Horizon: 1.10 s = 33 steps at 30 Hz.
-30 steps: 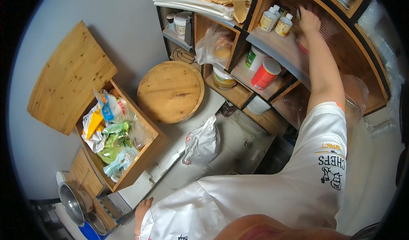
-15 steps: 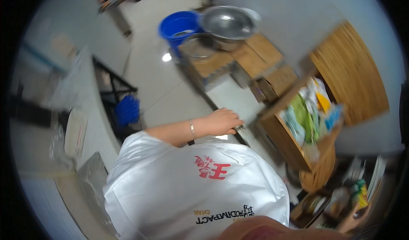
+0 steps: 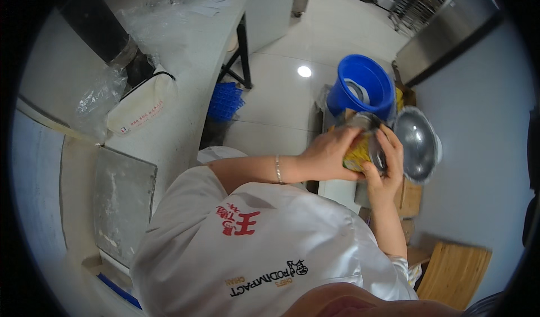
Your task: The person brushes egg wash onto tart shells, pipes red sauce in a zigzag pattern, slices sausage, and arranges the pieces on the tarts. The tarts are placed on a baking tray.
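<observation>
Both my hands are up in front of my chest, around a can (image 3: 358,153) with a yellow and green label and a silvery end. My left hand (image 3: 329,155) wraps the can from the left side. On the other side, my right hand (image 3: 387,162) has its fingers bent over the silvery end and its thumb against the label. Fingers cover much of the can, and slight blur hides its details. Just beyond the hands stands a blue bucket (image 3: 341,100) with something whitish inside. A metal bowl (image 3: 417,145) lies right of my right hand.
Along the left runs a white worktop (image 3: 194,64) bearing clear plastic wrap (image 3: 101,100), a cream pouch (image 3: 143,106) and a dark cylinder (image 3: 93,21). A grey metal tray (image 3: 125,199) lies nearer. A blue mesh basket (image 3: 226,100) sits below. Wooden board (image 3: 455,272) at lower right.
My right hand has come from the lower right, among the stored things, up to my chest with the can. My left hand has left the low white surface and closed around it. The view has turned.
</observation>
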Tool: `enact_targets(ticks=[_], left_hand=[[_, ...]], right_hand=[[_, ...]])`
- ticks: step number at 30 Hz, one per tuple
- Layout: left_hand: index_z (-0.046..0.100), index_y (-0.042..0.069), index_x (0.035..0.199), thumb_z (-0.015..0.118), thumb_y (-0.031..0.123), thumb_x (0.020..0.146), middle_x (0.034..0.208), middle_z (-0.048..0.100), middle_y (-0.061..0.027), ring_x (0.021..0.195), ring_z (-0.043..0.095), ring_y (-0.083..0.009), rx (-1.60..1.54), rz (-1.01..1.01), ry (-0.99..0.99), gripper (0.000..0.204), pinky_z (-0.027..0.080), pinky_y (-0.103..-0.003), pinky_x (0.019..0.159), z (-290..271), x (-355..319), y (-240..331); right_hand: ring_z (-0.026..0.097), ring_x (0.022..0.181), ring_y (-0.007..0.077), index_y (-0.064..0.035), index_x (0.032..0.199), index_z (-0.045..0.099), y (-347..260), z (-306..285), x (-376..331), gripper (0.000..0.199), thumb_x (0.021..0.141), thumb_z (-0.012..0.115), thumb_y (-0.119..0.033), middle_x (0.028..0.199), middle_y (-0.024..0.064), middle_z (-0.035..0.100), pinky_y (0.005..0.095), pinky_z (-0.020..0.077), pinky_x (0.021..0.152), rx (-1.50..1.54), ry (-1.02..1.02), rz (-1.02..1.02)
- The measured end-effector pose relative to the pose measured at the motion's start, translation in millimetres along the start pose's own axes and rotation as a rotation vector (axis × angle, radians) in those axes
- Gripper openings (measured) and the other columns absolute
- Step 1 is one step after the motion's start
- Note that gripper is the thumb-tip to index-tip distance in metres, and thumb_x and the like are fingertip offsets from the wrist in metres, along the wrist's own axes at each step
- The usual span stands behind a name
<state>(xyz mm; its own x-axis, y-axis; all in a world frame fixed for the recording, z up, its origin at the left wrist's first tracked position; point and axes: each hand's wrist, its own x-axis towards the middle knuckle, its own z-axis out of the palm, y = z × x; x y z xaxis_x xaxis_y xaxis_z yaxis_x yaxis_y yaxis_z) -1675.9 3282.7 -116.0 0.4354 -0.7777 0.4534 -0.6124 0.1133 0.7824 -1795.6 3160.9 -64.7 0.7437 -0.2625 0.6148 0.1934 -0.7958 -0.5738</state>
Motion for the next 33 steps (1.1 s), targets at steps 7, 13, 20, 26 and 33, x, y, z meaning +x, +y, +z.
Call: enact_targets(ticks=[7, 13, 20, 26, 33], left_hand=[[0.040, 0.005, 0.127, 0.084, 0.021, 0.071, 0.110, 0.055, -0.0129, 0.101, 0.057, -0.0225, -0.117, -0.349, 0.776, 0.073, 0.050, -0.036, 0.085, -112.6, 54.5, -142.5], [0.039, -0.001, 0.124, 0.081, 0.013, 0.075, 0.111, 0.054, -0.0130, 0.098, 0.055, -0.0209, 0.293, -0.538, 1.276, 0.067, 0.047, -0.032, 0.085, -238.1, 38.7, -243.7], [0.035, -0.003, 0.132, 0.081, 0.013, 0.074, 0.122, 0.050, -0.0164, 0.112, 0.051, -0.0247, 0.441, -0.683, 1.446, 0.076, 0.040, -0.034, 0.098, -282.0, 40.9, -292.2], [0.036, -0.001, 0.133, 0.076, 0.002, 0.075, 0.125, 0.047, -0.0145, 0.116, 0.049, -0.0236, 0.292, -0.655, 1.492, 0.071, 0.039, -0.035, 0.101, -272.2, 33.9, -315.1], [0.040, -0.001, 0.131, 0.061, 0.002, 0.087, 0.121, 0.044, -0.0123, 0.106, 0.049, -0.0193, 0.442, -0.836, 1.654, 0.049, 0.043, -0.032, 0.091, -239.2, 44.1, -292.8]], right_hand=[[0.060, 0.083, 0.0155, 0.0040, 0.118, 0.060, 161.3, 41.8, 95.3, 0.031, 0.101, 0.048, -0.018, 0.093, 0.0117, 0.064, 0.0255, 0.0468, 0.073, 0.355, -0.078, 0.264], [0.050, 0.068, 0.0084, -0.0026, 0.125, 0.057, 286.4, 85.5, 194.0, 0.028, 0.099, 0.050, -0.008, 0.081, 0.0027, 0.055, 0.0219, 0.0424, 0.064, 0.463, -0.264, 0.527], [0.060, 0.088, 0.0134, -0.0080, 0.129, 0.054, 304.8, 257.5, 332.8, 0.045, 0.085, 0.065, 0.001, 0.115, 0.0075, 0.058, 0.0276, 0.0491, 0.081, 0.513, -0.560, 0.089], [0.064, 0.096, 0.0155, -0.0072, 0.128, 0.053, 275.9, 392.7, 413.7, 0.045, 0.086, 0.066, -0.002, 0.122, 0.0099, 0.057, 0.0292, 0.0507, 0.084, 0.531, -0.783, -0.088], [0.061, 0.099, 0.0261, -0.0052, 0.132, 0.052, 291.4, 538.8, 552.0, 0.051, 0.087, 0.069, -0.021, 0.121, 0.0170, 0.056, 0.0356, 0.0494, 0.087, 0.336, -0.896, -0.236]])
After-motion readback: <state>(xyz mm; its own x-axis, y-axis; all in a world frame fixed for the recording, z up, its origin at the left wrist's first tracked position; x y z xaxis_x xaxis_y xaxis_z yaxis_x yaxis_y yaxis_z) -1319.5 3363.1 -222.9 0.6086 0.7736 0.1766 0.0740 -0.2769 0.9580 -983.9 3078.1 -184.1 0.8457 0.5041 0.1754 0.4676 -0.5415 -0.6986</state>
